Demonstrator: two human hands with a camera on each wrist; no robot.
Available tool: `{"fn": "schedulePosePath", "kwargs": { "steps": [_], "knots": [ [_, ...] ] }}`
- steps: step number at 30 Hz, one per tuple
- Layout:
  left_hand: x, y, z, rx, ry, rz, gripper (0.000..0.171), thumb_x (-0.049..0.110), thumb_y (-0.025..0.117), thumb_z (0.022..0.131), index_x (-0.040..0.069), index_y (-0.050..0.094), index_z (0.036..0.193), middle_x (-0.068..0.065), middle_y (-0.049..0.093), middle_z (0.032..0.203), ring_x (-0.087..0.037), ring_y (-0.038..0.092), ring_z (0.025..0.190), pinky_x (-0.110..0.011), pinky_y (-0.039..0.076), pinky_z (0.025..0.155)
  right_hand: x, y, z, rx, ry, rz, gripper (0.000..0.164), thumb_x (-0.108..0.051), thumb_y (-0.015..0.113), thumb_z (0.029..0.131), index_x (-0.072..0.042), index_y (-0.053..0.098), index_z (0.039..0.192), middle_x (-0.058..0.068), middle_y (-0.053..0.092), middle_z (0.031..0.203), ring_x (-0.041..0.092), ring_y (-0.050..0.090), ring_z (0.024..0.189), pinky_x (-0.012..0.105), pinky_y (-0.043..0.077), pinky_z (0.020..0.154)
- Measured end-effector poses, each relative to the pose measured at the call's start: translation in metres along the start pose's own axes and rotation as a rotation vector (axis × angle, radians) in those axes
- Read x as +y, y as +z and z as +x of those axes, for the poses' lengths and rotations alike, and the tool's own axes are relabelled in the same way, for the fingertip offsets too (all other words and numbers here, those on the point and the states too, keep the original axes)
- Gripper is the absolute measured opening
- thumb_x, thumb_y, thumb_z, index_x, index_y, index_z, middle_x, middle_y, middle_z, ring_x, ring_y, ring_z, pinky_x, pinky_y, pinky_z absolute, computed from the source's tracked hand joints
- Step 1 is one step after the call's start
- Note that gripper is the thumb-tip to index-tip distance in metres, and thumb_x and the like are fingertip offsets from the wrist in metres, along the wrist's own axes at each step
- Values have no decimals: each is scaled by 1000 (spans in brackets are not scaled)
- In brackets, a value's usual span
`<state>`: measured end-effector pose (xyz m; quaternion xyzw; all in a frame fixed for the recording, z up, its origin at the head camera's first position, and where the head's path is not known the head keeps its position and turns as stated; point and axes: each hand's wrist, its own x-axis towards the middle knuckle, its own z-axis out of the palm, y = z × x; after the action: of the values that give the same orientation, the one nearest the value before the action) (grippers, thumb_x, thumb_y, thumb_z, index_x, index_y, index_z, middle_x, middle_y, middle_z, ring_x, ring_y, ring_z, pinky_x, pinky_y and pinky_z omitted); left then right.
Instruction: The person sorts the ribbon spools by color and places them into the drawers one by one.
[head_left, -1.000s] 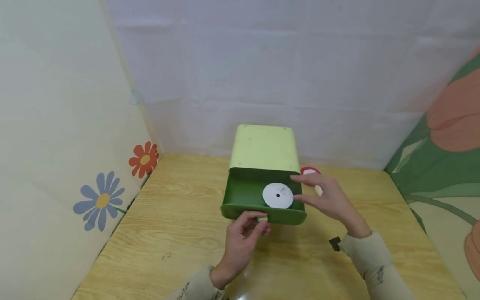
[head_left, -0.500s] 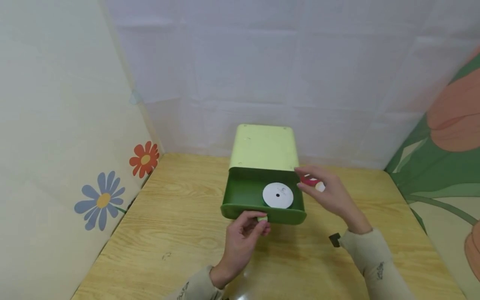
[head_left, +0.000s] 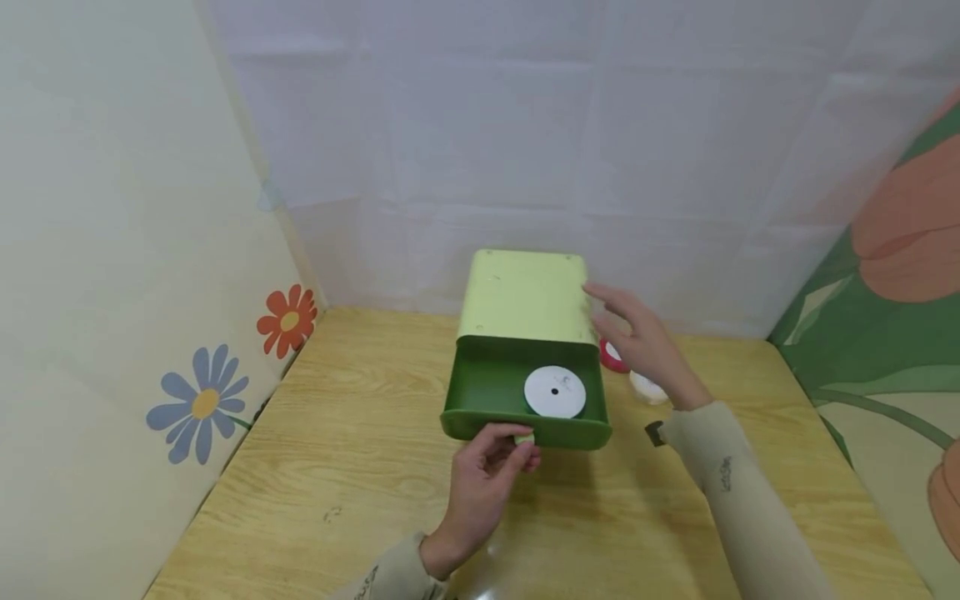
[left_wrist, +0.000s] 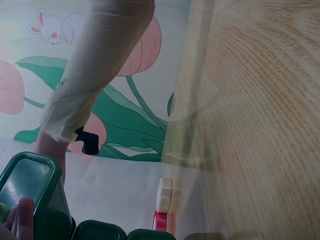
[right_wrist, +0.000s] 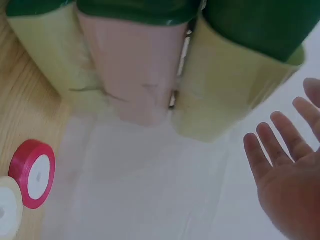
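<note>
A dark green drawer (head_left: 480,379) is pulled out of the pale yellow-green cabinet (head_left: 528,292) in the head view. Inside it, toward the right front, lies a white-faced ribbon spool (head_left: 543,402). My left hand (head_left: 474,492) pinches the small light green knob (head_left: 524,437) on the drawer front. Beside the cabinet's upper right edge is my right hand (head_left: 637,337), fingers extended and holding nothing. The right wrist view has that hand (right_wrist: 292,185) with its fingers spread, next to the top unit (right_wrist: 225,85).
A pink-red ribbon spool (head_left: 615,357) and a cream one (head_left: 648,389) are on the wooden table (head_left: 337,458), right of the cabinet. Below the top unit are a pink unit (right_wrist: 135,70) and another yellow one (right_wrist: 55,55). A white sheet (head_left: 450,125) hangs behind.
My right hand has moved from over the drawer's right side, up and back along the cabinet's right edge. My left hand, the drawer and the spool inside have stayed put.
</note>
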<state>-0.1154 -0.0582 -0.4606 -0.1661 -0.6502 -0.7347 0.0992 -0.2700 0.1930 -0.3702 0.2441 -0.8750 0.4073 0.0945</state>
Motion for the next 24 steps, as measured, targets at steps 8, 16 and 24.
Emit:
{"fn": "schedulePosePath", "kwargs": {
  "steps": [8,16,24],
  "knots": [
    [1,0,-1,-6,19,3,14,9,68,100,4,68,113,-19,76,93,-24,76,82,-38,66,74,10,6,30,-95,13,-15,53,-35,59,107,-25,46,156,1,35,168,32,27,157,67,24,124],
    [1,0,-1,-11,-8,2,14,14,68,101,7,68,113,-16,76,95,-41,75,84,-39,66,75,21,11,40,-128,-13,-19,49,-34,58,107,-19,51,153,3,34,168,30,23,158,65,19,127],
    [1,1,-1,-6,3,16,15,13,69,100,5,68,113,-17,76,94,-32,76,82,-38,66,74,26,10,42,-136,-18,-32,47,-35,57,107,-19,52,152,5,34,168,31,23,158,65,19,126]
  ]
}}
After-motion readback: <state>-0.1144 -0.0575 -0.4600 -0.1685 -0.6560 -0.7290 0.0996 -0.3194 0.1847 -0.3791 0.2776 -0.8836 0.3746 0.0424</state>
